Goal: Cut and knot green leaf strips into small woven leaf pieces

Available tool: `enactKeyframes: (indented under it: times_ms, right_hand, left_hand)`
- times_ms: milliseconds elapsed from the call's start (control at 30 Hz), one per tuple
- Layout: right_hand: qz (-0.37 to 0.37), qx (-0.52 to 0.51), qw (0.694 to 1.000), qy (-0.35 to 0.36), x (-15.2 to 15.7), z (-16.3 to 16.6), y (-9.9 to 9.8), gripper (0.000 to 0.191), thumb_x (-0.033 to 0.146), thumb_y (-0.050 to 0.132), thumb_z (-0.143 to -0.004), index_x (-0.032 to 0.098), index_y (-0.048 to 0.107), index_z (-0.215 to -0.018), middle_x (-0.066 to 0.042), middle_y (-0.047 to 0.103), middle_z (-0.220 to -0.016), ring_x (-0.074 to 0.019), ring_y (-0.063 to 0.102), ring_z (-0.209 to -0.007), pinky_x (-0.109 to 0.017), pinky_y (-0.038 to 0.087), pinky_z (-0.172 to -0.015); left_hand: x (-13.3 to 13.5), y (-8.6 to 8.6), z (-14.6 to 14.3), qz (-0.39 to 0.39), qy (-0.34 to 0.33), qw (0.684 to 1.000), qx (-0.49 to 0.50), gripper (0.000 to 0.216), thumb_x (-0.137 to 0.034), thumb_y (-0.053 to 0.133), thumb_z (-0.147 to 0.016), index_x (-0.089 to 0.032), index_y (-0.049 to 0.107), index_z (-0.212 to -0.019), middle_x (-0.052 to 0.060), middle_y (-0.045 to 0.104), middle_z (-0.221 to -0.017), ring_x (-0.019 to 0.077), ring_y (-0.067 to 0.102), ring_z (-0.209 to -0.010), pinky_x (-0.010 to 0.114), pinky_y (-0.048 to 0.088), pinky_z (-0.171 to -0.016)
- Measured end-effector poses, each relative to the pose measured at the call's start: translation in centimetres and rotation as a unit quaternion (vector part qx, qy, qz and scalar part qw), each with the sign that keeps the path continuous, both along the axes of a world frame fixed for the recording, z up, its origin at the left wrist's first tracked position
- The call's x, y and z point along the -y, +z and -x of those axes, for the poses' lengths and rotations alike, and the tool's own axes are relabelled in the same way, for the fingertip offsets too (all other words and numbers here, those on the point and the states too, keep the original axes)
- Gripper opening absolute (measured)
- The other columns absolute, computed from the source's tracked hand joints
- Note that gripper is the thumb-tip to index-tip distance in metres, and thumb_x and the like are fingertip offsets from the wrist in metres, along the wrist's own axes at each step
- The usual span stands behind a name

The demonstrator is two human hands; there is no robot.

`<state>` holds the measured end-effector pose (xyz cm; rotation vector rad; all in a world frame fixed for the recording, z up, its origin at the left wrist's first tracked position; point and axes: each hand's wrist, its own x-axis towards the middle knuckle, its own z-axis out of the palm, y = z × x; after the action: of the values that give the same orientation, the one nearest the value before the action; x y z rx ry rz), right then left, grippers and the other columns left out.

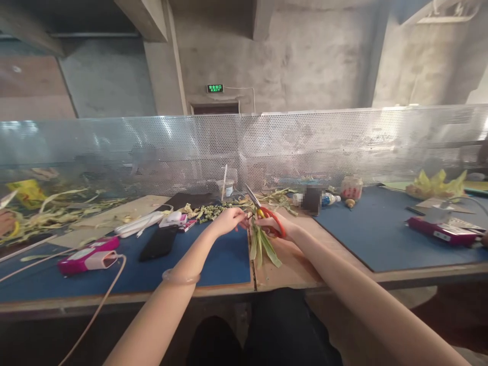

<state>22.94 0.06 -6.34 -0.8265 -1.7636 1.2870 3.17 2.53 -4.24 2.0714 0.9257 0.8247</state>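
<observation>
The right hand (280,226) has its grip clenched through the red loops of the scissors (271,219), blades pointing up toward 11 o'clock. The left hand (229,219), a clear bangle (181,277) on its wrist, pinches the top of the green stalks (263,249) just beside the blades. The stalks hang toward 6 o'clock onto the worktop (293,272), at the seam between the blue mat (224,262) and bare wood.

The only writing that reads is the green sign (215,88) on the far wall at 12 o'clock: "EXIT" under characters too small to make out. Labels on the cup (227,189) and bottle (330,199) are blurred.

At 10 o'clock lies a heap of cut green pieces (208,211). At 9 o'clock are a black phone (158,244) and a pink device (89,257) with a cable. A perforated metal screen (343,147) walls off the worktop's far edge. At 3 o'clock sit a second pink device (438,232) and a yellow bag (436,184).
</observation>
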Motion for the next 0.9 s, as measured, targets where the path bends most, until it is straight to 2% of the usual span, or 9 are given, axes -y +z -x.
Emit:
enactKeyframes:
  times_ms: [133,267,400,600,800,900]
  right_hand:
    - [-0.012,0.012,1.0,-0.008,0.0,-0.1,-0.1,0.027,0.037,0.067,-0.063,0.019,0.048,-0.069,0.008,0.039,-0.049,-0.0043,0.031,-0.039,-0.017,0.023,-0.035]
    - [-0.013,0.019,1.0,-0.015,0.1,-0.1,0.0,0.028,0.036,0.068,-0.062,0.019,0.049,-0.072,0.009,0.038,-0.048,-0.0043,0.031,-0.039,-0.017,0.022,-0.035]
    - [-0.01,0.023,1.0,-0.017,0.3,-0.2,0.2,0.027,0.036,0.068,-0.061,0.019,0.049,-0.071,0.009,0.039,-0.048,-0.0042,0.032,-0.038,-0.017,0.023,-0.035]
    - [-0.005,0.021,1.0,-0.022,0.3,-0.2,0.0,0.025,0.035,0.067,-0.063,0.019,0.05,-0.072,0.008,0.04,-0.049,-0.0049,0.035,-0.039,-0.017,0.024,-0.035]
    - [0.014,-0.006,1.0,-0.024,0.3,-0.1,-0.1,0.028,0.035,0.069,-0.061,0.02,0.047,-0.068,0.008,0.038,-0.049,-0.0046,0.033,-0.039,-0.017,0.025,-0.035]
    - [0.031,-0.025,0.999,-0.027,0.2,0.0,-0.4,0.03,0.037,0.07,-0.061,0.02,0.046,-0.068,0.009,0.037,-0.05,-0.0045,0.032,-0.039,-0.017,0.023,-0.034]
  left_hand:
    - [0.5,-0.1,-0.2,0.055,-0.023,0.998,-0.025,0.047,-0.051,0.037,-0.083,-0.012,0.062,-0.077,0.012,0.071,-0.077,0.0207,0.066,-0.066,0.025,0.041,-0.045]
    - [1.2,0.3,-0.3,0.072,-0.04,0.996,-0.039,0.036,-0.046,0.048,-0.08,-0.014,0.065,-0.082,0.009,0.072,-0.079,0.0197,0.067,-0.069,0.024,0.041,-0.049]
    - [1.3,0.6,-0.2,0.069,-0.044,0.996,-0.045,0.026,-0.037,0.052,-0.079,-0.014,0.065,-0.078,0.008,0.072,-0.08,0.0187,0.067,-0.07,0.024,0.042,-0.052]
    - [1.0,0.4,0.0,0.026,-0.021,0.999,-0.035,0.021,-0.034,0.057,-0.075,-0.015,0.065,-0.077,0.007,0.072,-0.079,0.0192,0.067,-0.07,0.024,0.042,-0.053]
    - [0.2,0.2,-0.1,-0.049,0.056,0.997,0.003,0.021,-0.033,0.064,-0.068,-0.014,0.065,-0.077,0.006,0.07,-0.072,0.0182,0.064,-0.069,0.024,0.044,-0.054]
    - [-0.5,-0.1,-0.1,-0.074,0.07,0.995,0.012,0.018,-0.031,0.067,-0.065,-0.014,0.064,-0.071,0.005,0.069,-0.071,0.0159,0.062,-0.063,0.026,0.046,-0.056]
